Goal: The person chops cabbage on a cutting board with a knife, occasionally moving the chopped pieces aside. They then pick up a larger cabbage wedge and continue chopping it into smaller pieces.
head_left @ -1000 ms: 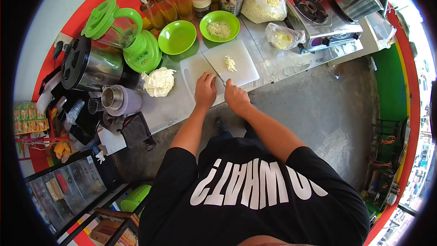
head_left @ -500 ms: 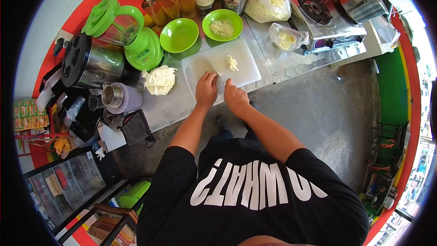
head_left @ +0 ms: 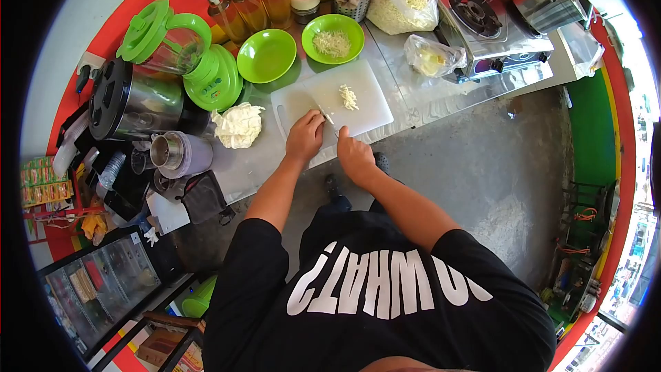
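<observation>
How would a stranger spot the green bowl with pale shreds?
Find the white cutting board on the metal counter. Beyond its far edge, the right-hand green bowl sits beside a matching left bowl. The right-hand one holds pale shreds; the left bowl looks empty.

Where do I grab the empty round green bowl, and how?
Pinch the near rim of the empty round green bowl, coming from your side, I'd say. Its rim flares wide, and the green plastic blender sits close on its left, the green bowl of pale shreds on its right.
</observation>
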Available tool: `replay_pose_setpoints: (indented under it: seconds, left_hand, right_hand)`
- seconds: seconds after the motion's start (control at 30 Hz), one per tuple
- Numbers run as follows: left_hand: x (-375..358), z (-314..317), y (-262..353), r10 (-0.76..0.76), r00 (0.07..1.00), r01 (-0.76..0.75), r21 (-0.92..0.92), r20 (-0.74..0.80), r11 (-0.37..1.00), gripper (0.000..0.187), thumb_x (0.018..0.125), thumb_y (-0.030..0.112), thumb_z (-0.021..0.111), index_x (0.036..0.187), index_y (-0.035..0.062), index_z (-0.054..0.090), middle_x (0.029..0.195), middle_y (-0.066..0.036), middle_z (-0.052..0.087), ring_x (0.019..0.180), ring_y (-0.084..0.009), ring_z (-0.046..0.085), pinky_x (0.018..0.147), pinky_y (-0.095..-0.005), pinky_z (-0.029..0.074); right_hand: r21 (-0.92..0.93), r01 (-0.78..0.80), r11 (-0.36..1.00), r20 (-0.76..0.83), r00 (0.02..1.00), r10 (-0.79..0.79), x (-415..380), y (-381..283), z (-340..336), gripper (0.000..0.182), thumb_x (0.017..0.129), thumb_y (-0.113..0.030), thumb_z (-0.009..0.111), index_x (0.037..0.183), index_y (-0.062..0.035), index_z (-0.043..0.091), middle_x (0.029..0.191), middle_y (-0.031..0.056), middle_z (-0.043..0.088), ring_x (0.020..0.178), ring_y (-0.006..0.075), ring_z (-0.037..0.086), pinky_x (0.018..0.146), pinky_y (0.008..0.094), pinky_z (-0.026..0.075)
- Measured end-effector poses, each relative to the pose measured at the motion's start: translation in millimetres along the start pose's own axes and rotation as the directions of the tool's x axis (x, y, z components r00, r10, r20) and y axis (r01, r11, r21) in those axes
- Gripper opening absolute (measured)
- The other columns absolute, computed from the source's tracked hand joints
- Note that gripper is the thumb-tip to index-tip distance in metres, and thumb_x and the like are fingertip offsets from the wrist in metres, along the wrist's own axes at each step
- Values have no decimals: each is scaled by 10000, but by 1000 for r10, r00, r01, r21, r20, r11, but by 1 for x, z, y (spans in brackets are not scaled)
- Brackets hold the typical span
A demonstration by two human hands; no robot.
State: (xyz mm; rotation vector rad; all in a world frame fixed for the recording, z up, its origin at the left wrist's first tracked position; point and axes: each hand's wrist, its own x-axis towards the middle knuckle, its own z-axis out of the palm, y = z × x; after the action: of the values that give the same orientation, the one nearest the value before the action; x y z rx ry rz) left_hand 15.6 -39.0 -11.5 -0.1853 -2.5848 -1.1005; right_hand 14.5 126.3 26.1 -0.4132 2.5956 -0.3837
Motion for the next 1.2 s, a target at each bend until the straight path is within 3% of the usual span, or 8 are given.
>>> replay_pose_setpoints:
  seconds: [0.13,0.2,0.5,0.6,0.93,1.2]
  left_hand:
    - [0,0,2,50,998,-48,49,-25,998,58,919,33,632,973,23,614,1021,-132,646,911,-376,652,772,-459,538]
    - [-1,1,2,38,999,-37,56,-22,998,60,923,35,631,976,23,607,1017,-134,645,909,-377,651,773,-462,538]
    - [1,-1,6,-11,1000,11,13,-14,1000,69,933,53,636,968,21,586,1026,-140,645,918,-399,643,767,-460,522]
    - [0,0,4,15,1000,-15,44,-5,999,80,930,54,632,988,24,587,1009,-127,641,911,-373,651,779,-463,536]
    - [0,3,-1,-12,1000,12,38,4,999,89,912,32,638,971,29,571,1004,-128,632,937,-370,641,795,-467,526]
    - [-1,2,1,10,1000,-9,41,-23,999,87,912,20,630,973,16,568,978,-138,623,916,-380,634,792,-471,521]
  right_hand:
    - [46,29,999,-32,999,-27,11,-5,-18,149,1007,-105,478,1102,6,446,882,277,729,855,446,742,752,522,604]
    - [-68,66,995,12,998,-66,8,-6,-31,165,1014,-103,495,1138,1,461,918,240,749,890,380,764,752,448,622]
    - [-111,16,994,23,1000,-13,-10,3,-2,189,988,-105,537,1115,9,455,895,233,750,878,385,764,764,455,620]
    - [-44,61,997,6,998,-60,2,1,-10,202,979,-105,551,1118,8,456,913,244,748,879,389,764,767,456,620]
    - [-137,79,987,48,996,-73,-15,4,-8,283,936,-79,606,1156,21,459,959,256,746,882,387,765,758,451,622]
    - [-82,55,995,52,997,-51,8,-4,-31,302,924,-76,625,1148,17,445,951,250,747,902,396,761,781,451,619]
